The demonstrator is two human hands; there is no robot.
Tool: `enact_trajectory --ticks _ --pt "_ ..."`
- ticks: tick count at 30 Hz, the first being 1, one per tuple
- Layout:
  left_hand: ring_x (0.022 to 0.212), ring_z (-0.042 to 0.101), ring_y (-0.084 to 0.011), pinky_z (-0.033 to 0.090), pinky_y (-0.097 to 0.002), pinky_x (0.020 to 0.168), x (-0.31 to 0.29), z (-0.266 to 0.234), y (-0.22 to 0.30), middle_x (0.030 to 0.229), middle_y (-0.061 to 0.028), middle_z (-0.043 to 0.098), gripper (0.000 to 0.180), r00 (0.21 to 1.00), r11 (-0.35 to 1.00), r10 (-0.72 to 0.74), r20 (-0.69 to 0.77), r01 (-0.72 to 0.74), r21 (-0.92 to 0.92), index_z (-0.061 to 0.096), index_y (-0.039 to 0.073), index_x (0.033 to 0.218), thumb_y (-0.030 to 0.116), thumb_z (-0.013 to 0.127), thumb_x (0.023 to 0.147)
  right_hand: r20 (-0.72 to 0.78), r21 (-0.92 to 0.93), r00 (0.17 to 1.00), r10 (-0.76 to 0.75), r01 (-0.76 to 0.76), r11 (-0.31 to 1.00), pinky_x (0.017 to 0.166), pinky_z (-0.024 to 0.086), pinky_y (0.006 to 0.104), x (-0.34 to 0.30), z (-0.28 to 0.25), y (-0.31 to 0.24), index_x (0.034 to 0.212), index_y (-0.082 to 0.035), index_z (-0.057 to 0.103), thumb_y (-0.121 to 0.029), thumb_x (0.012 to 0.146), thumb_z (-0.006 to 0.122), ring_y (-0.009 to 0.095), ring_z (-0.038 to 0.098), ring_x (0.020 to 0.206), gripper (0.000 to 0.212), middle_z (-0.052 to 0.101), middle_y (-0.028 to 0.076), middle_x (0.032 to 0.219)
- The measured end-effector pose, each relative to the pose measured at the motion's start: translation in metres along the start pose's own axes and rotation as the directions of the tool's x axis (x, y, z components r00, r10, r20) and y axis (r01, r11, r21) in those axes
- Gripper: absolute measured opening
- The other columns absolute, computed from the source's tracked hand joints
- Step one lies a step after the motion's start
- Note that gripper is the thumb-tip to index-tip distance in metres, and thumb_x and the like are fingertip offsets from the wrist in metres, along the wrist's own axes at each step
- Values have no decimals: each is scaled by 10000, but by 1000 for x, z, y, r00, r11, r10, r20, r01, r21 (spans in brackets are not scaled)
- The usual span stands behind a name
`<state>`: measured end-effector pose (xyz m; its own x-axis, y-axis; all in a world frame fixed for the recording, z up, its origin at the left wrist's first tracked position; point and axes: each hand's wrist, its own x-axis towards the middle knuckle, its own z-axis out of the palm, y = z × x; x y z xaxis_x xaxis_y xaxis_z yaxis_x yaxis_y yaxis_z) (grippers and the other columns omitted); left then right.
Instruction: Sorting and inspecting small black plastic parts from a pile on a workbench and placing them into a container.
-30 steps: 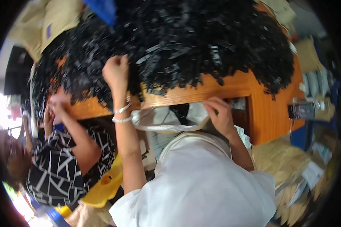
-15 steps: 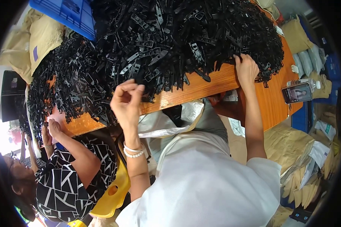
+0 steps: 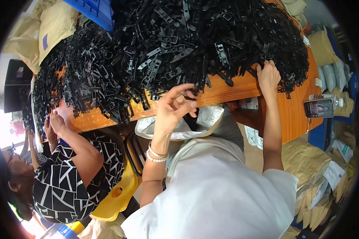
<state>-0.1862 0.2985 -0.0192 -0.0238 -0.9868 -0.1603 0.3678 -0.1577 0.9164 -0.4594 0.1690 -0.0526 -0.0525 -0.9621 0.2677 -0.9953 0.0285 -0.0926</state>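
The left hand [image 3: 173, 107] is raised just in front of the near edge of the orange wooden worktop [image 3: 235, 89], its fingers curled narrow around a small black plastic strip piece [image 3: 189, 95] pinched between thumb and fingertips; the piece is too small to say which way its long axis runs. Directly beneath that hand gapes a crumpled silvery-white plastic bag [image 3: 187, 125], hanging below the worktop edge at the person's lap. The great heap of black plastic strip clips [image 3: 179, 47] lies just beyond the left hand, up and away across the worktop, its loose fringe spilling nearly to the edge, with strips lying every way. The right hand [image 3: 268, 75] is stretched further out, palm down at the right-hand fringe of the heap, fingers spread and touching the clips; whether it grips one cannot be told. So the right hand is on the pile, while the left is nearer the bag. Only a narrow bare strip of wood runs along the near edge between them; more open board lies to the right, where a smartphone [image 3: 318, 107] rests. At the left, a co-worker in a black-and-white patterned top [image 3: 71, 179] has their hands in the same pile.
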Motion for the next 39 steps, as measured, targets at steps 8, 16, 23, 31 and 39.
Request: enact_trajectory --ticks 8,16,23,31,39 --pt "628 590 -152 472 -228 509 -4 -17 -16 795 -89 577 313 1000 987 -13 2 13 -162 532 -41 1067 -47 593 760 -189 745 946 263 -36 666 567 426 207 -35 -20 -13 978 0 585 -73 802 599 91 529 657 190 570 45 820" --pt "475 528 -166 408 -238 394 -8 -5 -5 772 -81 567 298 961 786 -126 246 248 -566 495 -80 1097 124 460 882 -7 985 891 -454 -72 -157 625 473 252 -78 -59 -96 882 9 595 6 760 575 202 563 814 123 569 137 956" --pt "298 442 -174 313 -234 237 -12 -4 -5 714 -144 594 237 901 676 -342 266 433 -597 537 -107 904 107 435 885 -247 957 738 -627 289 -37 722 408 288 -80 -52 -103 808 -36 658 4 663 642 220 492 905 151 560 164 1041" --pt "292 427 -143 281 -215 232 -10 -7 -6 666 -173 575 258 898 737 -354 262 440 -512 543 -97 880 148 463 881 -213 962 784 -583 273 16 680 384 283 -84 -53 -99 811 -46 662 -12 666 636 222 500 905 150 564 153 1048" --pt "291 429 -136 271 -212 234 -14 -8 -2 625 -158 565 260 865 702 -400 304 502 -505 540 -84 834 159 462 883 -182 927 672 -718 361 102 681 398 290 -81 -59 -102 819 -47 643 2 653 631 246 518 921 174 566 140 1055"
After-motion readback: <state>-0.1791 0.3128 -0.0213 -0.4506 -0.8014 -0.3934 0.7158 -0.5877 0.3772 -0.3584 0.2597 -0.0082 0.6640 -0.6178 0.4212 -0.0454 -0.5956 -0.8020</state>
